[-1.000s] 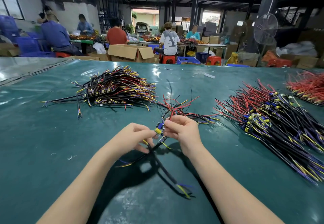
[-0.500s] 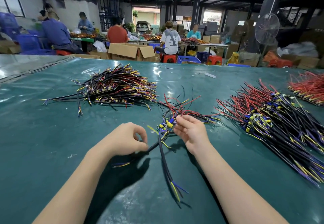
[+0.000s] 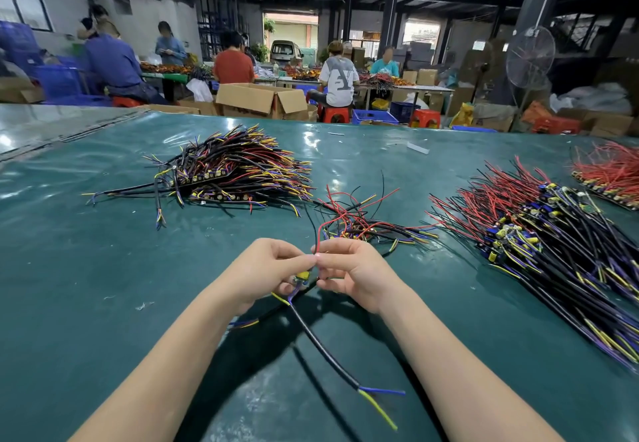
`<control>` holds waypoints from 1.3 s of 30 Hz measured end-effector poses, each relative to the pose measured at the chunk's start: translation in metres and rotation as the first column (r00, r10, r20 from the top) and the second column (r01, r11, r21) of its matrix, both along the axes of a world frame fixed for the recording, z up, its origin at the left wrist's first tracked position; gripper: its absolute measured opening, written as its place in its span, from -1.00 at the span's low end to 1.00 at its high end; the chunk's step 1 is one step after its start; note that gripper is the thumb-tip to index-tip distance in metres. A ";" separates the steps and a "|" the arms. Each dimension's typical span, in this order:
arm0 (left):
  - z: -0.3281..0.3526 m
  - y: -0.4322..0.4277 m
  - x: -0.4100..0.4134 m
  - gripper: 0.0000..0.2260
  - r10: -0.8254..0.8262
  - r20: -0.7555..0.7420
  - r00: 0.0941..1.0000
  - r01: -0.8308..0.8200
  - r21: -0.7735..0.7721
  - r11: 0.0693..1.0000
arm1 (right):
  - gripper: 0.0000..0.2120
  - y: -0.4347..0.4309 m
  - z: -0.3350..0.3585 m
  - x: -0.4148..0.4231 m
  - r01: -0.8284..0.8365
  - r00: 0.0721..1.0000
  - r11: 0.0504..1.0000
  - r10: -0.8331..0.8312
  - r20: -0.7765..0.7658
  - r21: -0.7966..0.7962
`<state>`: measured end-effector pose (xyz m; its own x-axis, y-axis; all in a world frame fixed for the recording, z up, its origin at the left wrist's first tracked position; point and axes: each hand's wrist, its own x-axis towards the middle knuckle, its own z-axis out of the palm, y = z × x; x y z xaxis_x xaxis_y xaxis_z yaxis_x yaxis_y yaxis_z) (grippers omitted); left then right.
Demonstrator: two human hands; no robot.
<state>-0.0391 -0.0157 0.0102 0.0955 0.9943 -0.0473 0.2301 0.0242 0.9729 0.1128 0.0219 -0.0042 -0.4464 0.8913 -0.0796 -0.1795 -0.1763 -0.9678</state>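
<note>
Green table [image 3: 103, 286]: left hand [image 3: 266, 269], right hand [image 3: 356, 275] pinch harness [image 3: 325, 351].

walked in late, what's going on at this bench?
A person is working on one wire assembly above the green table. The left hand holds its yellow part, and the black cable trails down from there to blue and yellow ends. The right hand pinches the red wire beside the left fingertips. Similar pieces lie in a left pile, a small pile behind the hands and a right pile.
</note>
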 end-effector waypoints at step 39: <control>-0.003 0.002 0.003 -0.86 -0.230 0.199 0.953 0.272 -0.217 0.937 | -0.77 0.005 -0.003 0.000 0.205 0.924 0.966 -0.244 -0.293 -0.156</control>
<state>-0.0360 -0.0135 0.0074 0.3678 0.8978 -0.2423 0.0929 0.2238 0.9702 0.1125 0.0264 -0.0071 -0.2551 0.9633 -0.0835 -0.5131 -0.2080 -0.8327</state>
